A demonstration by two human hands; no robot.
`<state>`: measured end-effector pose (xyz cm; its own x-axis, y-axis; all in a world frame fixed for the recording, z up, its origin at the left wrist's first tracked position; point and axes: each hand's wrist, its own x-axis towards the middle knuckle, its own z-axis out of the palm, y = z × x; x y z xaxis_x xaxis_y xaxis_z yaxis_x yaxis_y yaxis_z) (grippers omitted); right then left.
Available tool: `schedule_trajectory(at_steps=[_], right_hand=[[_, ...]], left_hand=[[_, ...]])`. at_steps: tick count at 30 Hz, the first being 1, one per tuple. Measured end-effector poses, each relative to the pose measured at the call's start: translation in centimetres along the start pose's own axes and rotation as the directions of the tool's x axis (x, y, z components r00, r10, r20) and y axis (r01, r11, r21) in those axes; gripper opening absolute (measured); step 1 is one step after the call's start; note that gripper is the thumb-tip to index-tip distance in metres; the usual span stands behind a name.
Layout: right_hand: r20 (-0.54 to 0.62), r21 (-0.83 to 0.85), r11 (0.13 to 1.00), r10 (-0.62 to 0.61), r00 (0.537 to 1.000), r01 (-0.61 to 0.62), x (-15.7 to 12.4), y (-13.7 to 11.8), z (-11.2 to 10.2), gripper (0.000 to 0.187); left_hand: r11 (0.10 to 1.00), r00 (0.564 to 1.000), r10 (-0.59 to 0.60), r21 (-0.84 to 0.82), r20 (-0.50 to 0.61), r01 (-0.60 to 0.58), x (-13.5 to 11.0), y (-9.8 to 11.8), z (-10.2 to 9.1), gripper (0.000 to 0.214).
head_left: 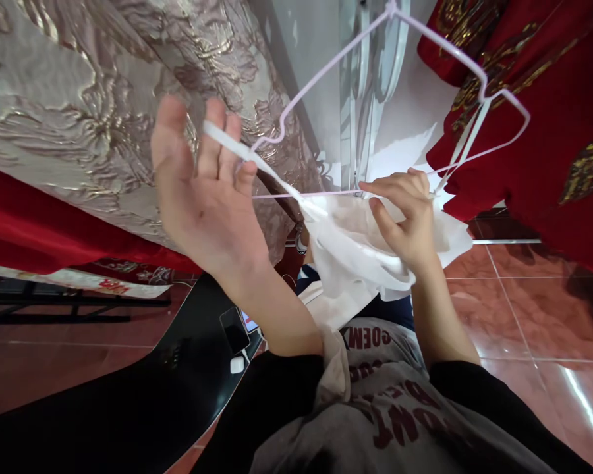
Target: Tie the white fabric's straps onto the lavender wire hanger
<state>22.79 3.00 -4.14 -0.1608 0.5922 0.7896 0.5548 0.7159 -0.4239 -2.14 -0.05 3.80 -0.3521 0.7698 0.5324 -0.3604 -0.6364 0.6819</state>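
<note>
A pale lilac clothes hanger (326, 66) spans the upper middle. From it hangs a white garment (356, 257) with thin straps. Its right strap (467, 141) is looped over the hanger's right shoulder. The left strap (264, 168) runs taut to my left hand (217, 204), which is raised palm toward me by the hanger's left end. The strap lies across its middle fingers, which are spread and hold it stretched. My right hand (402, 214) lies over the hanger's bottom bar above the garment's top edge, outer fingers curled around the bar, thumb and forefinger apart.
Cream embossed cloth (103, 125) hangs at left, red gold-trimmed cloth (538, 125) at right. A black bench (143, 395) at lower left bears a phone (235, 330) and a small white case (236, 365). Red tiled floor (504, 309) lies below.
</note>
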Motion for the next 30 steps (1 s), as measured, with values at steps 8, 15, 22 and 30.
schedule_trajectory(at_steps=[8, 15, 22, 30], right_hand=[[0.018, -0.040, 0.999, -0.033, 0.999, 0.033, -0.2, 0.6, -0.5, 0.031], [-0.119, 0.082, 0.997, 0.026, 0.993, -0.016, -0.4, 0.8, -0.6, 0.030], [-0.391, 0.250, 0.947, 0.289, 0.874, -0.201, 0.9, 6.7, -2.4, 0.041], [-0.361, 0.382, 0.883, 0.413, 0.836, -0.272, 4.5, 3.8, -3.2, 0.014]], left_hand=[[0.969, 0.892, -0.009, 0.215, -0.451, 0.119, -2.2, -4.4, -1.9, 0.028], [0.973, 0.964, -0.023, 0.214, -0.266, 0.082, -2.7, -7.6, -2.1, 0.014], [0.905, 0.960, -0.071, 0.387, -0.272, 0.176, -2.4, -9.7, -3.4, 0.048], [0.928, 0.955, -0.103, 0.318, -0.279, 0.193, -3.0, -9.2, -1.8, 0.054]])
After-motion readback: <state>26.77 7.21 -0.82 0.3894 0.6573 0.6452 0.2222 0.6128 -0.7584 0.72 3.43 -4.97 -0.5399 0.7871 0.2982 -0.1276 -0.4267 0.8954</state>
